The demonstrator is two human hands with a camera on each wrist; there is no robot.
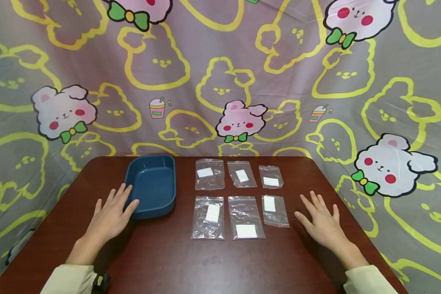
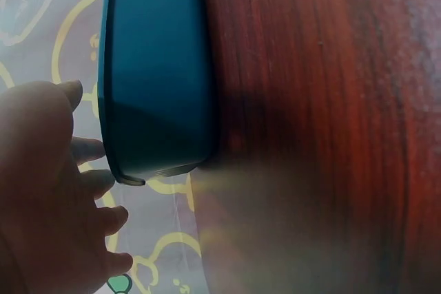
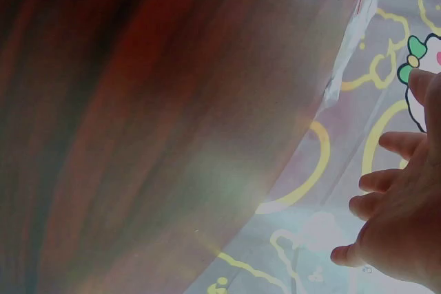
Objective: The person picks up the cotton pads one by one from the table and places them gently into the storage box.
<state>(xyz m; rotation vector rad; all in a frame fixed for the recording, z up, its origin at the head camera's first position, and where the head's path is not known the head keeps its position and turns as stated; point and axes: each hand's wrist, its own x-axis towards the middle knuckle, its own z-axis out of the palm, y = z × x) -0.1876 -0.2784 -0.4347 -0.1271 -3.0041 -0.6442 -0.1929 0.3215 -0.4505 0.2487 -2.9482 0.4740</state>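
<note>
My left hand (image 1: 110,217), fingers spread and straight, hovers by the near left corner of a blue plastic tray (image 1: 153,213). Whether its fingertips touch the rim cannot be told. In the left wrist view the tray (image 2: 158,74) stands just past the fingers. Off to the right, my right hand (image 1: 321,222) is spread and holds nothing, close to a small zip bag (image 1: 279,214). Several clear zip bags lie flat in two rows mid-table, each with a white rectangular piece; one is the front left bag (image 1: 200,224), another the back left bag (image 1: 217,181).
The dark red-brown wooden table (image 1: 191,265) carries the tray at left and the bags at centre. A grey curtain (image 1: 191,49) with yellow outlines and cartoon bunnies encloses its back and sides. A dark band (image 1: 101,281) sits at the left cuff.
</note>
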